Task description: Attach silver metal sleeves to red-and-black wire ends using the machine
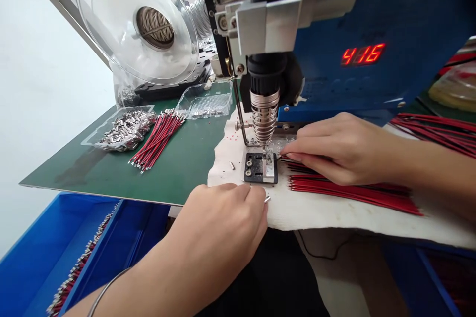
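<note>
My left hand point(223, 223) is closed at the front edge of the white cloth point(316, 210), pinching a small metal sleeve point(267, 199) just below the black jig point(260, 167). My right hand point(334, 146) lies over a bundle of red wires point(353, 193), its fingertips pinching one wire end toward the jig. The soldering tip point(265, 131) of the blue machine point(390, 34) hangs directly over the jig.
On the green board point(186, 163) lie a second bundle of red wires point(158, 139), a clear tray of metal sleeves point(124, 130) and another clear tray point(206, 105). A solder spool point(148, 27) stands behind. Blue bins point(55, 247) with finished wires sit below. The display point(362, 54) reads 416.
</note>
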